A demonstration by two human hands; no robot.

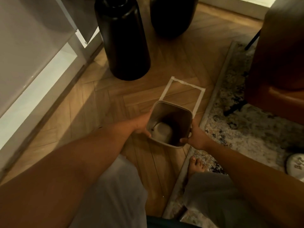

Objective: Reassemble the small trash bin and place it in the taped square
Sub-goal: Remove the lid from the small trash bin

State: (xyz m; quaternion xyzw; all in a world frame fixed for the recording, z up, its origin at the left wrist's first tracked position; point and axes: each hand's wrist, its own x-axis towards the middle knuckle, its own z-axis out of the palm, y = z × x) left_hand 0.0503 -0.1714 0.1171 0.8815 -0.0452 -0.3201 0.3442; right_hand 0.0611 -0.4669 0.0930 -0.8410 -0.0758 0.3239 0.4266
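Small grey square plastic trash bin [170,125] held over the herringbone wood floor, at the near edge of the white taped square [181,94].

The left hand [142,125] and right hand [196,137] clamp opposite sides, fingers curled over the rim. Set down now, it would likely straddle the near tape; lowered carelessly, it could tilt.
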